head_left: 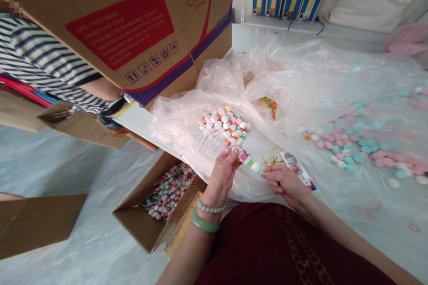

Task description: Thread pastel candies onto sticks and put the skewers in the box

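Note:
My left hand, with a bead bracelet and green bangle at the wrist, pinches the top of a small printed bag with pastel candies at its right end. Close to that end, my right hand has its fingers pressed together beside gold twist ties; what it grips is too small to make out. A printed card strip lies just right of it. Beyond my left hand, a pile of pastel candies on white sticks rests on clear plastic.
Loose pastel candies spread over plastic sheeting at the right. A large carton stands at the upper left. Below the table edge, an open box holds wrapped candies. A person in a striped sleeve is at the left.

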### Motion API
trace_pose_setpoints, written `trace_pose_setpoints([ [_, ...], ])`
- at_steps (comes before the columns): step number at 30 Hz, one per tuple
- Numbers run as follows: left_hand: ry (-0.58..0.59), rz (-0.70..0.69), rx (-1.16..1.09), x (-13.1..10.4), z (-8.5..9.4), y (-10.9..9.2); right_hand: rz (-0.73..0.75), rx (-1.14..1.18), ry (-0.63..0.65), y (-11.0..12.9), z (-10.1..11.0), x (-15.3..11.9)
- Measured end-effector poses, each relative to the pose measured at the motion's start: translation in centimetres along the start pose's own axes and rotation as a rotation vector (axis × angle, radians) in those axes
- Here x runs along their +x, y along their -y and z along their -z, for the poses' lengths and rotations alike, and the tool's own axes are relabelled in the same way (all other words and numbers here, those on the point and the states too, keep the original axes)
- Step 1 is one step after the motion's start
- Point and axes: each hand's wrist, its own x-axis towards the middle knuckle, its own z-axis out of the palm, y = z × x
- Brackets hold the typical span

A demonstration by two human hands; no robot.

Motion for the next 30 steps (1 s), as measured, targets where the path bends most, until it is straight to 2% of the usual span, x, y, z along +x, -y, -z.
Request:
trace_pose_setpoints([
  [1,-0.014,0.012,0.007,0.1,0.1,0.0,0.046,-0.063,-0.041,0.0,-0.1,-0.1],
  [4,-0.105,0.052,-0.013,0.4,0.6,-0.3,0.310,-0.367,-0.188,0.2,-0.3,-0.6],
  [6,-0.144,0.052,-0.017,0.6,1.0,-0.7,0.417,-0.524,-0.219,0.4,-0.2,-0.8],
  [10,-0.108,0.046,0.050,0.6,1.4,-1.3,0.405,-0.593,-0.210,0.6,0.2,-0.7],
  [14,-0.059,0.024,0.080,0.2,1.1,-0.9,0.359,-0.576,-0.187,0.4,0.1,-0.5],
  [17,-0.044,0.012,0.051,-0.1,0.6,-0.3,0.309,-0.466,-0.189,0.2,0.0,-0.4],
  [19,-0.052,0.024,0.007,-0.1,0.4,0.0,0.221,-0.293,-0.149,0.0,0.0,-0.4],
  [24,-0.069,0.060,-0.101,0.0,0.4,-0.2,-0.118,0.224,0.110,0.0,0.5,-0.4],
  [30,-0.046,-0.005,-0.033,-0.5,-0.2,-0.4,-0.272,0.465,0.296,0.1,0.9,0.1],
])
